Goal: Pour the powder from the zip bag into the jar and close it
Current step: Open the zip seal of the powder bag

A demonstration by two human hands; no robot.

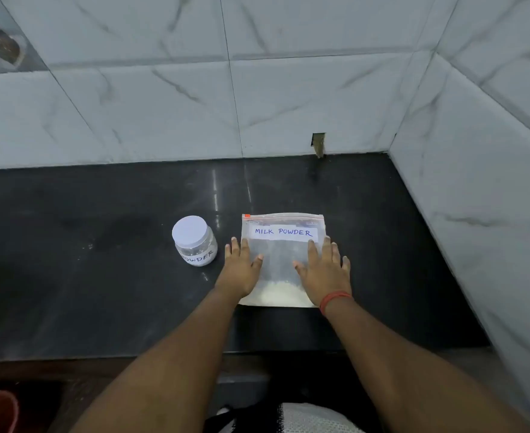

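We had the zip bag (281, 245) lying flat on the dark countertop (101, 292), its red zip strip at the 12 o'clock end and a white label reading "MILK POWDER" just below it. The powder (276, 295) had gathered in the bag's 6 o'clock end, nearest us. Our left hand (240, 267) lay palm down on the bag's 9 o'clock edge, fingers spread and flat, gripping nothing. Our right hand (324, 270), with a red band (334, 300) on the wrist, pressed flat on the 3 o'clock side in the same open way. The jar (195, 240) stood upright at 9 o'clock of the bag, just beside it, white lid on, apart from our left hand.
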